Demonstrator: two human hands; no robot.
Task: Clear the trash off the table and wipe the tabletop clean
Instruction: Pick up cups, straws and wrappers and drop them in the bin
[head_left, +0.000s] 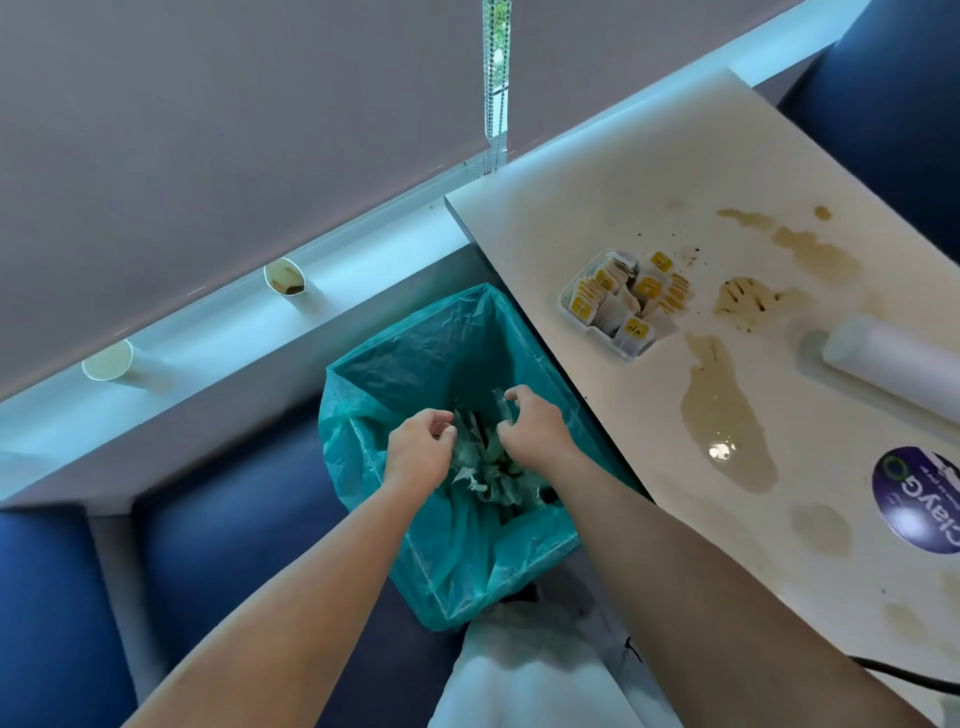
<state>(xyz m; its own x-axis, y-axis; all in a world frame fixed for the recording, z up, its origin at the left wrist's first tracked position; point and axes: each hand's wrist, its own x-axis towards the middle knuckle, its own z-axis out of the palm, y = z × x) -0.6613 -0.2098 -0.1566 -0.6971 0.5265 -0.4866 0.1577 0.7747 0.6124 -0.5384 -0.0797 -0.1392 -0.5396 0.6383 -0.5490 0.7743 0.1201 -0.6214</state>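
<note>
A bin lined with a teal plastic bag (415, 358) stands on the blue seat beside the white table (649, 171). Both my hands hover over its mouth. My left hand (418, 449) has curled fingers with nothing clearly in them. My right hand (535, 428) is curled too, its fingertips at crumpled pale scraps (485, 462); whether it still holds them is unclear. The scraps lie in the bag between and below my hands. Brown liquid spills (727, 421) spread across the tabletop.
A clear tray of tea bags (621, 301) sits on the table near the bin. A white roll (893, 364) lies at the right edge, with a round purple sticker (917, 499) nearer me. Two used paper cups (284, 278) (109, 361) stand on the window ledge. A bead cord (493, 104) hangs above.
</note>
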